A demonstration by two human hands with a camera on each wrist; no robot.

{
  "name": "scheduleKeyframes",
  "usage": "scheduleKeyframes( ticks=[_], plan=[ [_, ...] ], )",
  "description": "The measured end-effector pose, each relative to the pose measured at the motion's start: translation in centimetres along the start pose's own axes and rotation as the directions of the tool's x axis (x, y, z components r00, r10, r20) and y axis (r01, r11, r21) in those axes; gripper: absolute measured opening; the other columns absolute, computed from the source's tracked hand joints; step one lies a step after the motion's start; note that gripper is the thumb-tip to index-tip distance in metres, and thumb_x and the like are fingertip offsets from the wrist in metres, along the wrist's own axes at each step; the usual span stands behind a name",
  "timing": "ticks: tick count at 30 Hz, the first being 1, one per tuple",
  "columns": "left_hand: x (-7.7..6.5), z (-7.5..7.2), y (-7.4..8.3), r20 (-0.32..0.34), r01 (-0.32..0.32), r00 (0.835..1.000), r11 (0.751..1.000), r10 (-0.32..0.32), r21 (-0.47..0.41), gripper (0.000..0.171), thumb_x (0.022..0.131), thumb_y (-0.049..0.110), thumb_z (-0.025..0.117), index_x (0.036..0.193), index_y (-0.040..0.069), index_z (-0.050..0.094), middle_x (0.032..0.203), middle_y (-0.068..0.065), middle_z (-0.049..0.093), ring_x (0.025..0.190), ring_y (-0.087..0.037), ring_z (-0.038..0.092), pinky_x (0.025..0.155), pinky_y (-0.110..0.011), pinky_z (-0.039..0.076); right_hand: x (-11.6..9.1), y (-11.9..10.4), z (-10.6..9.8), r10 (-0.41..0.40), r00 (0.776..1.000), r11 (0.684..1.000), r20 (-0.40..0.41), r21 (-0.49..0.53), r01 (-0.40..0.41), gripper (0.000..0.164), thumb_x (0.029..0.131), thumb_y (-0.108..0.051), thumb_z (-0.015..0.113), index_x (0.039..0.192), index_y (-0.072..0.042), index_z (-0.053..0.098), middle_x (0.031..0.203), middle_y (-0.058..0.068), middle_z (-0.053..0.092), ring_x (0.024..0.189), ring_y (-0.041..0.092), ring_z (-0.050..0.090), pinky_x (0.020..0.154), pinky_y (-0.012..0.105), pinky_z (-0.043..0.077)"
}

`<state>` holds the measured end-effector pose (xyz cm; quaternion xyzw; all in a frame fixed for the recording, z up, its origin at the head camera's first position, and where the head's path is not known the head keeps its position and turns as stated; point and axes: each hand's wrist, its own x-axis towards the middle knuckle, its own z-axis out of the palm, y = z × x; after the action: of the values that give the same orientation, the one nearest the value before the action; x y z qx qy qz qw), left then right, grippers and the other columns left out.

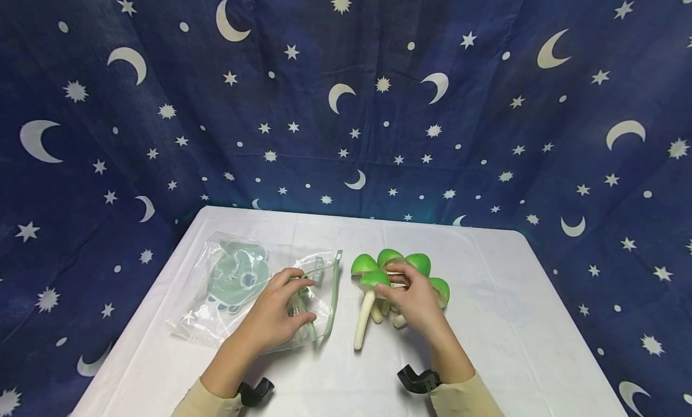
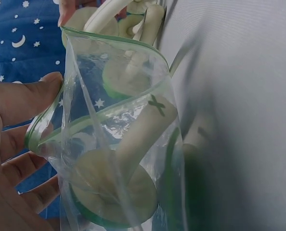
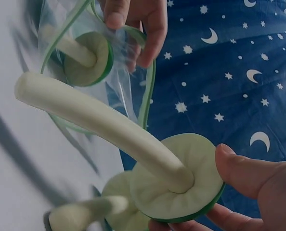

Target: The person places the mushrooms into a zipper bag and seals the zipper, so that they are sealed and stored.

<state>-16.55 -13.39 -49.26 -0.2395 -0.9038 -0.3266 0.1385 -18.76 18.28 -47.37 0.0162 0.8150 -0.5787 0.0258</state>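
A clear zip bag (image 1: pixel 238 276) with a pale green animal print lies at the left of the table, its green-edged mouth facing right. My left hand (image 1: pixel 274 316) holds the rim of that mouth, which gapes in both wrist views. Inside the bag is a toy mushroom (image 2: pixel 142 132) with a dark X on its stem end. By its green cap, my right hand (image 1: pixel 415 301) grips another toy mushroom (image 3: pixel 109 127), just right of the bag mouth. Its long pale stem points toward the bag in the right wrist view.
Several more green-capped mushrooms (image 1: pixel 418 262) lie close together under and behind my right hand. A white cloth covers the table (image 1: pixel 508 321). Behind it hangs a dark blue curtain (image 1: pixel 303 98) with moons and stars.
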Motion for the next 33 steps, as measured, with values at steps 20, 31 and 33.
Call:
scheduleKeyframes(
  ticks=[20,31,33],
  plan=[
    [0.0,0.1,0.0,-0.004,-0.015,1.0,1.0,0.015,0.009,0.065,0.073,0.024,0.101,0.131,0.017,0.073,0.139,-0.008,0.064,0.136,-0.03,0.06,0.111,-0.052,0.055,0.6,-0.5,4.0,0.014,0.998,0.984,-0.068,0.18,-0.002,0.043,0.091,-0.01,0.085,0.13,-0.002,0.068,0.124,0.022,0.074,0.091,0.015,0.073,0.077,0.019,0.063],
    [0.1,0.0,0.2,0.02,0.012,1.0,1.0,-0.012,0.001,0.063,0.075,0.028,0.099,0.132,0.018,0.073,0.14,-0.007,0.064,0.137,-0.028,0.06,0.113,-0.05,0.055,0.7,-0.3,5.6,0.016,0.994,0.968,-0.104,0.25,0.011,0.047,0.092,-0.014,0.086,0.133,-0.002,0.066,0.126,0.022,0.073,0.096,0.015,0.074,0.079,0.019,0.063],
    [0.1,0.0,0.3,0.024,0.018,1.0,1.0,-0.017,-0.002,0.064,0.075,0.028,0.099,0.132,0.018,0.073,0.141,-0.007,0.064,0.137,-0.028,0.059,0.113,-0.05,0.055,0.6,-0.1,6.0,0.019,0.995,0.963,-0.096,0.269,0.007,0.047,0.092,-0.014,0.085,0.133,-0.001,0.066,0.126,0.022,0.073,0.095,0.014,0.074,0.08,0.021,0.064]
  ],
)
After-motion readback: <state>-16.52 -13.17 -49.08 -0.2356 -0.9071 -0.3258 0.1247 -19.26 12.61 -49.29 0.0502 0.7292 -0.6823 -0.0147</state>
